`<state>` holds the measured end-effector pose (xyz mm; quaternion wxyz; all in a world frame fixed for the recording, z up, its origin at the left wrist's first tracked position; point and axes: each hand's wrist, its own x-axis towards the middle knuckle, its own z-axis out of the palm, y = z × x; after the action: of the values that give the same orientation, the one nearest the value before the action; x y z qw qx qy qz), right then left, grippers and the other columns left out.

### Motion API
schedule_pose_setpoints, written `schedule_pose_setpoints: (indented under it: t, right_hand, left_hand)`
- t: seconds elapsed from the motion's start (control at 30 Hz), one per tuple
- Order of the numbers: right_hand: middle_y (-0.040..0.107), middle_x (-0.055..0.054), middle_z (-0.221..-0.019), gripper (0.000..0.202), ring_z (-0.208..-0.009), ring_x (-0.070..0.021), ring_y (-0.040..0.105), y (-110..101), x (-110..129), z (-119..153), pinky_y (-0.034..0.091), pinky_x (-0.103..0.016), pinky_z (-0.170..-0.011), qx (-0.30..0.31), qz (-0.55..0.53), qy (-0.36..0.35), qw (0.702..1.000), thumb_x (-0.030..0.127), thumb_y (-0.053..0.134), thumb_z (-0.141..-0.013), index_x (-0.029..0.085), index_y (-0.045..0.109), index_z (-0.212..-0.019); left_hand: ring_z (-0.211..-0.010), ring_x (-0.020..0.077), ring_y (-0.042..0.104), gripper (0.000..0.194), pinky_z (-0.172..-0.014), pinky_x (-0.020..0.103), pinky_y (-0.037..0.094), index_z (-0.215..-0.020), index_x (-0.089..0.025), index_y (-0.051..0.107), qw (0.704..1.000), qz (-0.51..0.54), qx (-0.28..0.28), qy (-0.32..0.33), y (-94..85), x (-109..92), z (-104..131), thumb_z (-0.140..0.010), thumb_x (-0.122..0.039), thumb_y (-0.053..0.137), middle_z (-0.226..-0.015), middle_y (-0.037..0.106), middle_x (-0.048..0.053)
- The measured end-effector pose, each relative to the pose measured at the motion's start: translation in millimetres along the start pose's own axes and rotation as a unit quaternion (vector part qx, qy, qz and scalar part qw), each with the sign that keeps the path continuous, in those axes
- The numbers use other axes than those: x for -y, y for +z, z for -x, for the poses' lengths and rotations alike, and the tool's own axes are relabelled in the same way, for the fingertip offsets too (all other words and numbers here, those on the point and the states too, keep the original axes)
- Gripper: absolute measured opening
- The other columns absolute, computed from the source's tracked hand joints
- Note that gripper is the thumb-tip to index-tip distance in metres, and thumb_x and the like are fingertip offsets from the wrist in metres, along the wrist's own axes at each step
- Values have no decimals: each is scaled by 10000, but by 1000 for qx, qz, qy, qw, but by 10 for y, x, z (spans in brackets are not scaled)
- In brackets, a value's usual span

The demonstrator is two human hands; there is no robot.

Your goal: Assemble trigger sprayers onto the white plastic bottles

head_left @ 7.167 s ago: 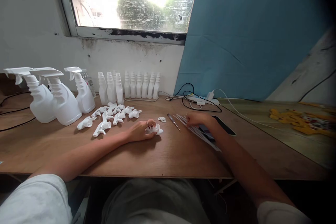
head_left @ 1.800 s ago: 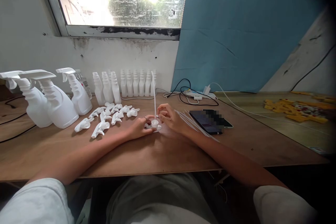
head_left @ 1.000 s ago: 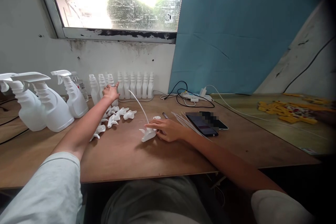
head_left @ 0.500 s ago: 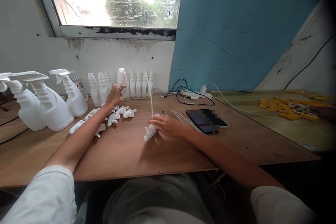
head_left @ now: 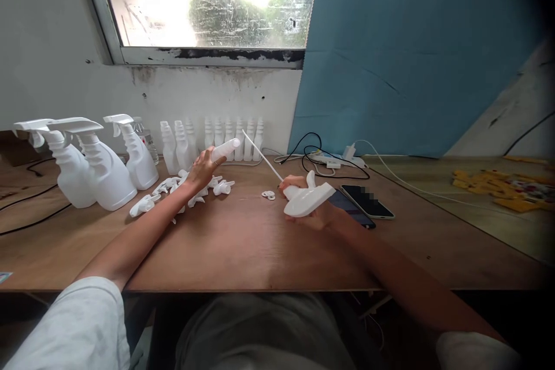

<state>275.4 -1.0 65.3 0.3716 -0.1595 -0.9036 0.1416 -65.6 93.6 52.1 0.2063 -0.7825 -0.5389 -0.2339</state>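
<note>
My left hand (head_left: pixel 203 169) is wrapped round a white plastic bottle (head_left: pixel 226 149), which tilts with its open neck toward the right. In my right hand (head_left: pixel 303 217) is a white trigger sprayer head (head_left: pixel 309 199), gripped and turned on its side. Its thin white dip tube (head_left: pixel 262 155) points up and left, the tip near the bottle's mouth but apart from it. Small white rings (head_left: pixel 268 195) lie on the table between the hands. Loose white sprayer heads (head_left: pixel 223 187) lie in a pile beside and partly behind my left forearm.
Several white bottles (head_left: pixel 239 140) stand in a row along the wall. Large assembled spray bottles (head_left: pixel 106 176) are at the left. Two phones (head_left: pixel 368 201) lie to the right, partly behind my right arm. Black and white cables (head_left: pixel 333 165) run along the back; yellow pieces (head_left: pixel 489 185) lie far right.
My left hand has brought the bottle out of the row and tipped it to the right. My right hand has lifted the sprayer head off the table and turned it, tube toward the bottle.
</note>
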Motion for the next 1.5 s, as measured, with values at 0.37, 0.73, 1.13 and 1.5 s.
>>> schedule_pose_setpoints:
  t: [0.37,0.73,1.13,1.5]
  right_hand:
    - [517,-47,-919,545,-750,-199,504,60,154,-21,426,-353,-654,12,-8,-27,1000,410,719,-714,258,436,-1154]
    - [429,21,-671,544,-586,-173,504,-257,354,-392,482,-376,-575,-213,-314,29,925,751,499,-774,255,429,-987]
    - [482,32,-615,193,-571,-93,506,-820,480,-996,472,-271,-574,-215,-242,-22,946,369,624,-838,177,620,-831]
    - [682,-111,-943,382,-869,-243,649,-213,249,-1101,500,-445,-859,71,-425,48,901,275,548,-684,109,622,-1020]
  left_hand:
    - [-1268,322,376,435,-973,470,393,-1343,-299,480,1000,14,-5,-20,-3,14,28,-945,-160,369,-1468,292,114]
    - [-1289,329,378,497,-974,463,407,-1330,-325,497,999,15,-32,23,-110,-82,2,-924,-79,349,-1492,250,97]
    - [-1045,233,561,436,-882,356,488,-1236,-325,586,962,182,-13,205,-601,-863,328,-843,-156,500,-1383,389,69]
    - [-1116,233,553,370,-962,349,467,-1191,-215,597,894,373,33,247,-561,-1038,512,-825,-196,554,-1289,510,113]
